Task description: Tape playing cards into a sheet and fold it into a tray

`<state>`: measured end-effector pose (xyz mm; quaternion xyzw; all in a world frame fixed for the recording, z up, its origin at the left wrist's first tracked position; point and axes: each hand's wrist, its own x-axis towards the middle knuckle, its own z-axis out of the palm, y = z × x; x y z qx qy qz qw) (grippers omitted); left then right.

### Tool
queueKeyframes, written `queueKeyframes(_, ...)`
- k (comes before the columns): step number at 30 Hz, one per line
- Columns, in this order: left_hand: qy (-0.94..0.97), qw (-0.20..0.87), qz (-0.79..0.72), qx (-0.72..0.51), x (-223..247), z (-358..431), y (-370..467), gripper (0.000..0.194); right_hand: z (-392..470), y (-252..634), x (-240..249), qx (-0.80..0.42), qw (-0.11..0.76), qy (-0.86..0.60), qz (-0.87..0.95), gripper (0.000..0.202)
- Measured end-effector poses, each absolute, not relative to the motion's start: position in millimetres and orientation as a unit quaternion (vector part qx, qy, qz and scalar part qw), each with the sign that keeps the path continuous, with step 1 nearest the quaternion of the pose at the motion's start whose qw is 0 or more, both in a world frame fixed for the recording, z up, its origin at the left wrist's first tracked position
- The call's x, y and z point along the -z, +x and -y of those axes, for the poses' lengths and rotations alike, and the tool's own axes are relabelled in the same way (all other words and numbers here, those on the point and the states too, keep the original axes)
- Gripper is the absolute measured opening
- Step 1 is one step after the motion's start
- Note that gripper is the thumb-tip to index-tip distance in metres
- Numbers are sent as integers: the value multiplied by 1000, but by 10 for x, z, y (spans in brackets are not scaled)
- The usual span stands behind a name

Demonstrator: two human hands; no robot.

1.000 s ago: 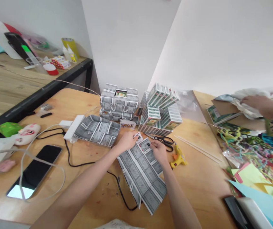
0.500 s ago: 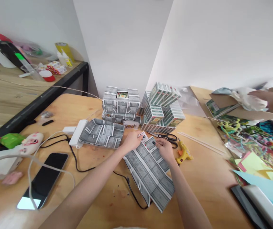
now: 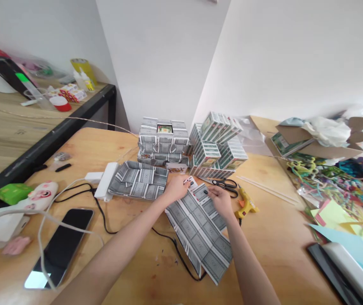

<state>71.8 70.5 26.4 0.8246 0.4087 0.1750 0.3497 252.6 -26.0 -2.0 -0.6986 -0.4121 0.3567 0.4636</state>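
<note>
A long panel of joined playing cards [image 3: 197,224], grey patterned backs up, lies slanted on the table in front of me. At its far end my left hand [image 3: 177,189] pinches a playing card [image 3: 191,182] whose white face shows in part. My right hand [image 3: 219,199] is closed with fingertips on the edge of the panel's far right corner. Just behind the hands stand a block built of cards [image 3: 164,137] and a stepped stack of card boxes [image 3: 217,144]. Left of my left hand sits a tray made of cards [image 3: 138,180].
Black scissors [image 3: 225,185] and a yellow glue gun [image 3: 247,203] lie right of my right hand. A white power strip [image 3: 106,182], cables and a phone [image 3: 60,245] are on the left. Pipe cleaners [image 3: 314,173] and coloured paper [image 3: 336,216] cover the right side.
The view has shifted slightly. Both hands stay at the panel's far end in nearly the same pose, with no clear change in what they hold.
</note>
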Motion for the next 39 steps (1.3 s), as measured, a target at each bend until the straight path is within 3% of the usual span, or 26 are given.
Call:
queueKeyframes(17, 814, 358, -417, -188, -278, -674, 666, 20, 251, 2441, -80, -330, 445, -706, 441, 19)
queueKeyframes(39, 809, 351, -431, -191, -243, -641, 668, 19, 239, 2493, 57, -356, 466, -692, 421, 27)
